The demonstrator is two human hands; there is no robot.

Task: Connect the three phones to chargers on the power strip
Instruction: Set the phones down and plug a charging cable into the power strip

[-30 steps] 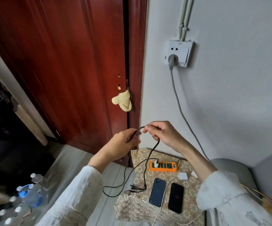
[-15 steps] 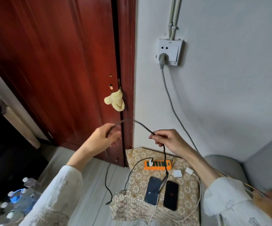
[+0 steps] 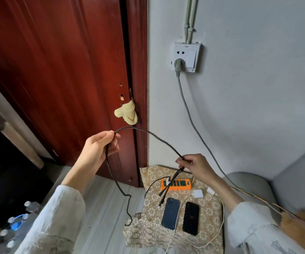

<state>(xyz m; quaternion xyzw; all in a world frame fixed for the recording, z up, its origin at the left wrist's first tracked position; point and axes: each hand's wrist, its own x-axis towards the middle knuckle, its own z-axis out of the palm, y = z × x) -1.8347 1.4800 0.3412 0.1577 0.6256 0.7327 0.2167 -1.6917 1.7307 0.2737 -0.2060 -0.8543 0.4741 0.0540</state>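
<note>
A black braided cable arcs in the air between my hands. My left hand pinches it high up by the door. My right hand grips it lower, just above the spot where it splits into several plug ends; those dangle over the orange power strip. A white adapter is plugged into the strip's left end. A dark blue phone and a black phone lie face down, side by side, on the patterned cloth. Only two phones show.
A loose white charger block and a white cable lie on the cloth. The strip's grey cord runs up to a wall socket. A red door stands left, a grey seat right, water bottles on the floor.
My hands have moved apart, stretching the black cable into a wide arc. My right hand has slid down to the split, and the plug ends have lifted off the cloth.
</note>
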